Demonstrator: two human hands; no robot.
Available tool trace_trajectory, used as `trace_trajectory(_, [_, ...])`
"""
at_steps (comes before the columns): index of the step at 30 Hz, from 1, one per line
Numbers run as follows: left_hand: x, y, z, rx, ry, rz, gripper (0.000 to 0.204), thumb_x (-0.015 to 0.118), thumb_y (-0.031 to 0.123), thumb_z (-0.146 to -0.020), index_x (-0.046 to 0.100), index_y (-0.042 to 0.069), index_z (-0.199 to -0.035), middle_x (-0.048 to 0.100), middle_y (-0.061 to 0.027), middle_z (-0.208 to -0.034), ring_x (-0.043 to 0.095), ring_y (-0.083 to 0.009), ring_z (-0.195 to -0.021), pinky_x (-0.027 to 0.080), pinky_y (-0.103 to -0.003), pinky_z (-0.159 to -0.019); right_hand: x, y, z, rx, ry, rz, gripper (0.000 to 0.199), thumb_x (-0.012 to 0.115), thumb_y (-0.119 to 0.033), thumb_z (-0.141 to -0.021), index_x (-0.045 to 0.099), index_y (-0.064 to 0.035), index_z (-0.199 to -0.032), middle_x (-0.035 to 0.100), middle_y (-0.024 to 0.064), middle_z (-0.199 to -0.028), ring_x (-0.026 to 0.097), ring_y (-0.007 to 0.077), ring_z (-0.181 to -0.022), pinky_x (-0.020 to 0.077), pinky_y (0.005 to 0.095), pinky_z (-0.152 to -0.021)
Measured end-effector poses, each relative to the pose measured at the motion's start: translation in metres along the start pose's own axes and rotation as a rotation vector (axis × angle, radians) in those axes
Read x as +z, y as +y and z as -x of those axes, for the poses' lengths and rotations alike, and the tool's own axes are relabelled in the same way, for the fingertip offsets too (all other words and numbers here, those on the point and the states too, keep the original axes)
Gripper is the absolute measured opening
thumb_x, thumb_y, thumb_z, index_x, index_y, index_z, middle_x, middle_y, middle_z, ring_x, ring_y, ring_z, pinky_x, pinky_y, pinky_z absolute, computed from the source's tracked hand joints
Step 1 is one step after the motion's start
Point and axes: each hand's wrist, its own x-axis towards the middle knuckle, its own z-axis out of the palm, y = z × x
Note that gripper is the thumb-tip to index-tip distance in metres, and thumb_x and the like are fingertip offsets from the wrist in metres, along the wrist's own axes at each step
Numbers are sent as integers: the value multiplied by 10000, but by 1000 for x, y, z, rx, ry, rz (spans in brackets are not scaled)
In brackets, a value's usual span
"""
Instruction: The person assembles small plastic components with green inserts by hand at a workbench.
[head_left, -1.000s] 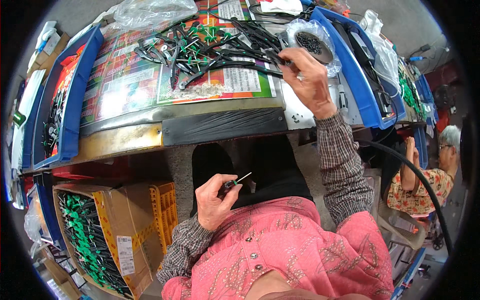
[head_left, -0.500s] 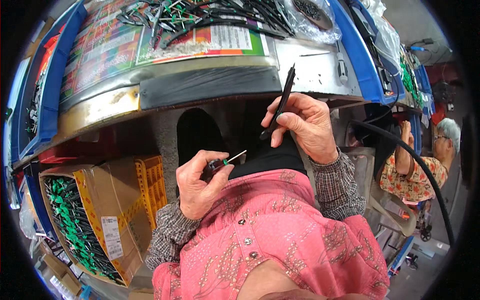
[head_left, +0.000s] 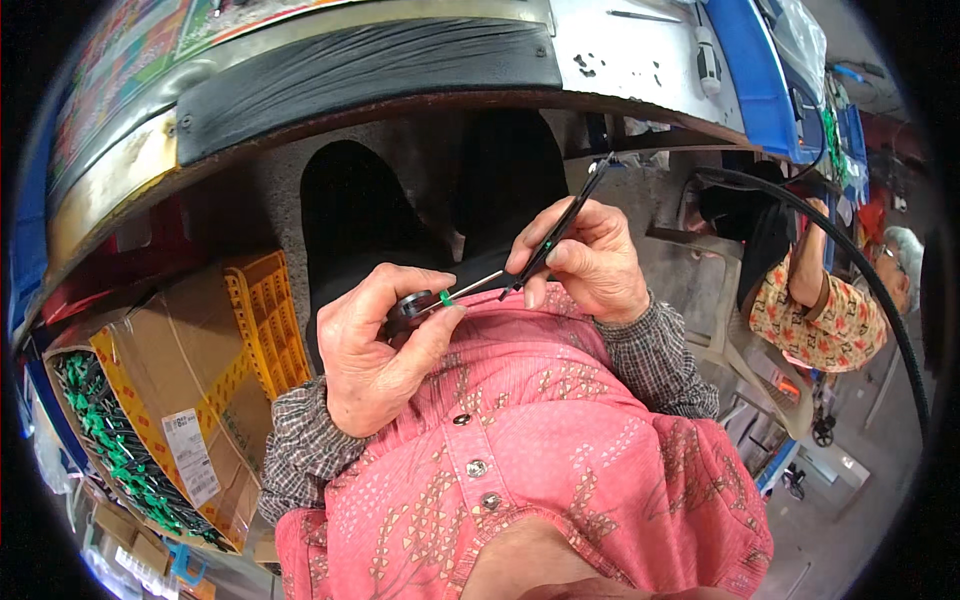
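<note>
Above my lap, my left hand [head_left: 365, 350] is closed around a dark piece with a round end [head_left: 408, 304]. A green collar [head_left: 446, 298] and a thin metal rod [head_left: 476, 286] stick out of it toward the right. My right hand [head_left: 598, 262] pinches a slim black part [head_left: 562, 228] between thumb and fingers, tilted with its narrow tip up and to the right. The rod's end lies close to the lower part of this black piece; whether they touch I cannot tell. Fingers partly hide both held things.
The workbench edge [head_left: 370, 75] curves ahead of my knees. On it are a pale-handled tool [head_left: 708, 62] and a blue bin [head_left: 775, 75]. A cardboard box [head_left: 190, 365] of green-and-black parts and a yellow crate [head_left: 268, 318] stand left. At right are a black hose [head_left: 868, 245] and another person [head_left: 815, 312].
My hands have come nearer each other, with the rod now beside the lower end of the black part. The view has tilted down, so the pile of tools on the bench is out of sight.
</note>
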Motion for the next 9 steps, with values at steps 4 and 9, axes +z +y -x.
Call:
trace_trajectory(4, [7, -8, -7, -2, -35, 9, 215, 747, 16, -756, 656, 8, -951, 637, -48, -766, 562, -66, -626, 436, -206, -559, -12, 14, 1, -11, 9, -74, 197, 653, -62, -864, 606, 69, -1004, 607, 202, -985, 675, 240, -676, 577, 312, -607])
trace_trajectory(9, [10, -9, -17, -99, -109, 22, 226, 756, 30, -757, 657, 15, -960, 642, -49, -771, 580, -79, -626, 439, -209, -557, -22, 21, 1, 15, 37, -123, 208, 656, -88, -869, 611, 62, -1007, 605, 199, -988, 676, 250, -673, 579, 325, -624])
